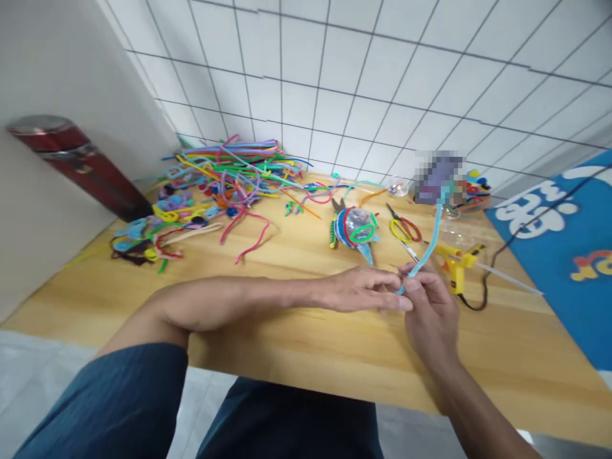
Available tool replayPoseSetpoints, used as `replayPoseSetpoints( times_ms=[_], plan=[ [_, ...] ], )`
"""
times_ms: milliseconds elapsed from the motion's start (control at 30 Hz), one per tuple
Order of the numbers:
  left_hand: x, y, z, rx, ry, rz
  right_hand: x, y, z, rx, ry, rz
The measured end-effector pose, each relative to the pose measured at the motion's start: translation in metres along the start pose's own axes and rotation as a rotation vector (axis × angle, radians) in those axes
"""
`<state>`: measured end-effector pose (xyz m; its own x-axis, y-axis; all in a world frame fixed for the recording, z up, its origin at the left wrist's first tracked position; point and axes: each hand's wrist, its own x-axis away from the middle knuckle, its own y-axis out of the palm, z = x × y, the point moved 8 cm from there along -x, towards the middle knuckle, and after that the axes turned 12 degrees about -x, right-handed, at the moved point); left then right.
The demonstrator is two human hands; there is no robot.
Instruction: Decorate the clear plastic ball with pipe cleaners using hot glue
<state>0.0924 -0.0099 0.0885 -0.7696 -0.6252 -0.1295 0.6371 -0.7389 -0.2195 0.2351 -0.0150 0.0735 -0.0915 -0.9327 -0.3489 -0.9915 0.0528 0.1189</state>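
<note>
While the right hand is pinching the light-blue pipe cleaner between thumb and forefinger, the stem is rising out of that grip, its long axis running roughly from seven o'clock up to one, bowing slightly towards the right and leaving its free end pointing away from the wearer. Coming in from nine o'clock, the left hand is stretching its fingers flat across to the lower end, its tips just meeting the right hand's; whether they are actually gripping the stem, I cannot tell, since fingers are overlapping there. So both hands are sitting at the low end, the right one clearly holding, and nobody is touching the upper stretch.

Out beyond, the striped ball is lying at about eleven o'clock from the pinch, nearer to the left hand, its pale-blue tip pointing back towards the wearer. The scissors are resting at twelve o'clock, blades angling off towards eleven, and the yellow glue gun is lying at one o'clock from the right hand, just beside it.
</note>
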Motion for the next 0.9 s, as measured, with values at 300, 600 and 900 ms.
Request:
replayPoseSetpoints(
  times_ms=[300, 600, 900],
  plan=[
    [0.013, 0.006, -0.031, 0.213, -0.186, 0.031, 0.0, 0.008, 0.009, -0.032, 0.118, -0.092],
    [0.031, -0.009, -0.026, 0.013, -0.205, 0.213, -0.012, 0.017, -0.01, 0.308, 0.23, -0.043],
    [0.029, -0.01, -0.035, 0.24, -0.149, 0.225, -0.033, 0.011, 0.016, 0.174, 0.279, -0.087]
  ],
)
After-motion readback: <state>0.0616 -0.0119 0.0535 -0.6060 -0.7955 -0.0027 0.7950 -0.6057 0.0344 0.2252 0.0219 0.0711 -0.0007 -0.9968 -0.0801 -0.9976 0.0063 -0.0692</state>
